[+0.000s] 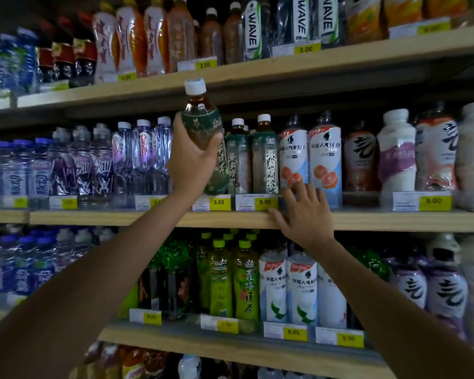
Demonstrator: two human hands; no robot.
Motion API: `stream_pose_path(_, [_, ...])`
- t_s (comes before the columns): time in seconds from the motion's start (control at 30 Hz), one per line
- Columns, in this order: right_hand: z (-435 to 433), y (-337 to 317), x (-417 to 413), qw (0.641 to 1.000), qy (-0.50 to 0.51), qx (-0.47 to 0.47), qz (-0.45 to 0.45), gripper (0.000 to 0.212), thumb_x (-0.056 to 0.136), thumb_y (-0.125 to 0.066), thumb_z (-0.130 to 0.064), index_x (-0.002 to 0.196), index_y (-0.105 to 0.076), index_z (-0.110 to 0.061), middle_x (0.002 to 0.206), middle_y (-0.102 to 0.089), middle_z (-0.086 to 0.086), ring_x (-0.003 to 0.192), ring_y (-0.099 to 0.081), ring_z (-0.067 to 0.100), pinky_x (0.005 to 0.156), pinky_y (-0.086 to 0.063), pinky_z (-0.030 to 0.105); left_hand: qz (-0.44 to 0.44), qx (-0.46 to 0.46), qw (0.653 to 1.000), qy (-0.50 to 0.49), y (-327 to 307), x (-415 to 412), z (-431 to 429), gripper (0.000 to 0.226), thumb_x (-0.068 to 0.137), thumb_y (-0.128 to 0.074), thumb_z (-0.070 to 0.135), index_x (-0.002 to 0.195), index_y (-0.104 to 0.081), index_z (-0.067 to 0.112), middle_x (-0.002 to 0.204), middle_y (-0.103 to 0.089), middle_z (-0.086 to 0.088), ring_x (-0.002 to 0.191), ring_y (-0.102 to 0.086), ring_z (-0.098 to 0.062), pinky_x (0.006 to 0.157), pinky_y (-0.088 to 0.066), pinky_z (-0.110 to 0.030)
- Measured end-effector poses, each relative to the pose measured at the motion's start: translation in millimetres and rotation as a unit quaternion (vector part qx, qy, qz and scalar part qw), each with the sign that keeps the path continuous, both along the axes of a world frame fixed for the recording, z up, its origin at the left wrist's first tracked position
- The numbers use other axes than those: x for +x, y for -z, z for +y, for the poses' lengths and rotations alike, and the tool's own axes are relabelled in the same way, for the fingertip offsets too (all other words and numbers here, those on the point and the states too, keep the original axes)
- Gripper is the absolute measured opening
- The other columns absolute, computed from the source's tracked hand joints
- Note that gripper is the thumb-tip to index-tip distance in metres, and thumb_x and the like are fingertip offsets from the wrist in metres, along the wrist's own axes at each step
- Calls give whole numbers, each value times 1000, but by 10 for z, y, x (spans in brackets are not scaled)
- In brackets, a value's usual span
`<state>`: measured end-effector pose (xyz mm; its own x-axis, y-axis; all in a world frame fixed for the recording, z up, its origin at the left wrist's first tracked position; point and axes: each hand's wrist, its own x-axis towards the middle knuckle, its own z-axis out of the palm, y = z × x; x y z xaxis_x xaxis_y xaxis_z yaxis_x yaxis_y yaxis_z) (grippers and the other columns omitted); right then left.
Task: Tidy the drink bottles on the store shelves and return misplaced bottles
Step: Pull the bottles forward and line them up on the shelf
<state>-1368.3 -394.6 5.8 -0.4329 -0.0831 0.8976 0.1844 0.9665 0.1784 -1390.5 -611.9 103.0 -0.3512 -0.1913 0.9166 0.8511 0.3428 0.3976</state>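
My left hand (193, 160) grips a brown tea bottle (201, 116) with a white cap and dark green label, held up and tilted slightly left in front of the middle shelf (148, 218). Just right of it, matching green-labelled tea bottles (265, 160) stand in a row on that shelf. My right hand (304, 212) rests open on the shelf's front edge, fingers spread, fingertips touching the base of a white grapefruit-label bottle (294, 157).
Clear water bottles (143, 157) fill the middle shelf's left side, white and pink drinks (397, 151) its right. The upper shelf (257, 69) holds orange, brown and WAVE bottles. Green tea bottles (245, 280) stand on the lower shelf. Yellow price tags line the edges.
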Motion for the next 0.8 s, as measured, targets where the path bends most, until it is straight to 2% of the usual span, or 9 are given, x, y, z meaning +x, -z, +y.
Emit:
stream_pose_path(0.1, [-89, -23, -15, 1000, 7, -21, -6, 55, 87, -34, -54, 103, -59, -8, 105, -59, 20, 97, -56, 35, 84, -44, 46, -3, -3, 1000, -4, -21, -120, -38, 70, 84, -64, 40, 142, -30, 19, 130, -53, 1, 117, -54, -18, 96, -47, -46])
stream_pose_path(0.17, [-208, -33, -56, 1000, 4, -28, -7, 54, 86, -36, -53, 104, -60, -8, 108, -58, 22, 102, -55, 37, 86, -43, 48, -7, 2, 1000, -1, 7, -199, -78, 66, 84, -65, 39, 139, -32, 22, 126, -55, 3, 114, -55, -16, 96, -47, -46])
stream_pose_path(0.3, [-530, -70, -190, 1000, -25, -16, 2, 53, 85, -34, -54, 98, -61, -10, 99, -58, 16, 92, -56, 31, 79, -44, 40, -13, 14, 1000, 0, -14, -364, -205, 66, 83, -64, 42, 137, -33, 22, 123, -57, 4, 110, -57, -18, 93, -48, -49])
stream_pose_path(0.43, [-781, -85, -380, 999, -32, -4, -18, 53, 87, -33, -54, 107, -59, -11, 104, -56, 15, 97, -53, 31, 81, -43, 42, -18, 11, 999, -35, -86, -530, -327, 75, 83, -65, 43, 143, -29, 18, 136, -51, 0, 123, -50, -20, 97, -46, -49])
stream_pose_path(0.6, [-806, -61, -449, 1000, -17, 3, -8, 57, 87, -26, -56, 105, -58, -13, 101, -55, 11, 95, -52, 30, 80, -41, 41, -18, 16, 999, -42, -29, -708, -426, 76, 82, -66, 44, 142, -30, 16, 135, -52, 0, 122, -51, -20, 98, -45, -49])
stream_pose_path(0.7, [-810, -60, -455, 1000, -10, 2, -5, 55, 87, -27, -56, 104, -57, -14, 101, -54, 11, 96, -51, 30, 81, -41, 40, -24, 21, 999, -37, 23, -779, -457, 75, 80, -68, 44, 141, -32, 17, 130, -55, 1, 119, -53, -19, 97, -46, -46])
stream_pose_path(0.8, [-821, -49, -453, 1000, -11, -1, -7, 53, 88, -30, -55, 106, -57, -13, 102, -54, 11, 97, -51, 30, 82, -41, 41, -50, 11, 998, -45, 30, -849, -450, 78, 80, -68, 47, 142, -30, 18, 133, -53, 2, 121, -52, -21, 99, -44, -49])
